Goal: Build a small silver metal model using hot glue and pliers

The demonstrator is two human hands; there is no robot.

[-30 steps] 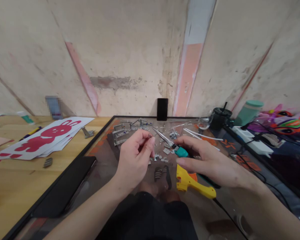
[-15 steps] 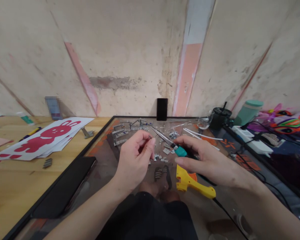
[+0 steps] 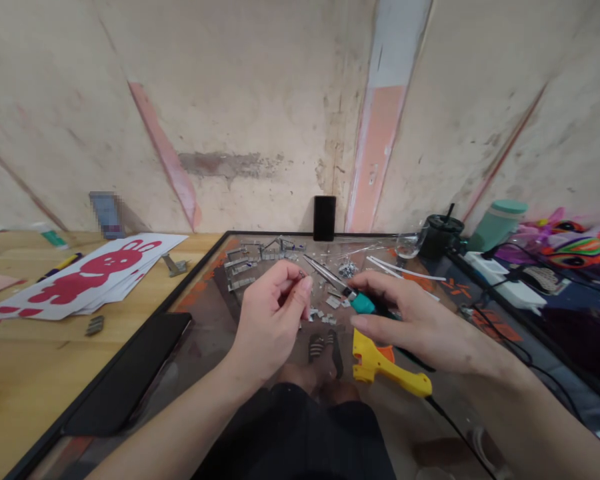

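My left hand (image 3: 273, 317) is closed in a pinch, thumb against forefinger. A tiny dark bit shows at the fingertips, too small to name. My right hand (image 3: 415, 317) is wrapped around the handles of long-nosed pliers (image 3: 363, 303) with teal and black grips. Their slim jaws point left and away, reaching close beside my left fingertips. Beneath the hands lie small grey pieces (image 3: 333, 302) and a heap of shiny metal bits (image 3: 347, 269). A yellow glue gun (image 3: 390, 373) rests just below my right hand.
Grey linked structures (image 3: 243, 268) lie at the back left of the glass table. White strips (image 3: 405, 270), a clear glass (image 3: 407, 247) and a dark cup (image 3: 440, 233) stand to the right. A large phone (image 3: 130, 373) lies left; a smaller phone (image 3: 325, 219) leans on the wall.
Hardly anything differs. Both hands and the pliers keep nearly the same place, with only a very slight shift of the fingers.
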